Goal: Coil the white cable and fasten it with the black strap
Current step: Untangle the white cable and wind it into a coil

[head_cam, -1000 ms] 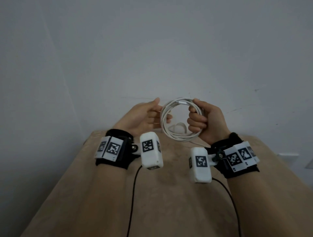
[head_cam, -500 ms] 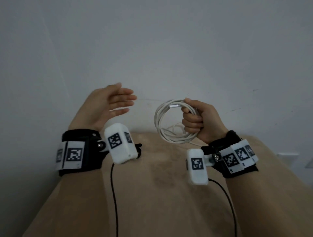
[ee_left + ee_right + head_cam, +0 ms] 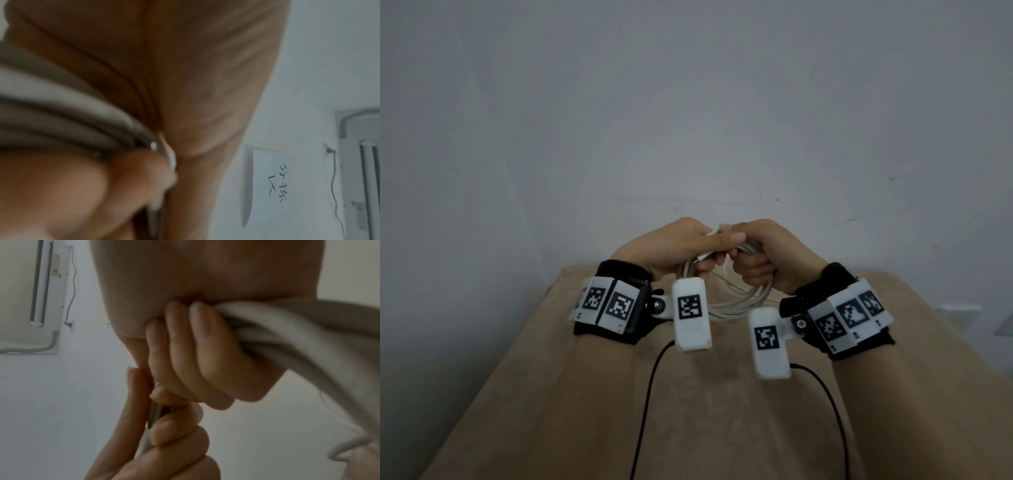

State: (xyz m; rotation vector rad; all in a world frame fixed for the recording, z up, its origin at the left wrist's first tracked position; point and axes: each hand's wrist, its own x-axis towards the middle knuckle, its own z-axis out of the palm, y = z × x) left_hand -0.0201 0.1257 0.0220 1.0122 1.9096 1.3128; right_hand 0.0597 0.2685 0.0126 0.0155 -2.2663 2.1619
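Note:
The white cable is wound into a coil that hangs over the beige table. My right hand grips the top of the coil, its fingers curled round the bundled strands. My left hand meets it from the left and pinches the cable's loose plug end between thumb and fingers. In the left wrist view the strands run across the palm, blurred. I cannot make out the black strap in any view.
A plain grey wall stands just behind the table. Black leads from the wrist cameras trail over the tabletop toward me. An air conditioner and a paper sign are on the far wall.
The left hand, raised open at the left half a second ago, has come back to the coil and taken the loose end. The right hand kept its hold and tipped the coil toward me.

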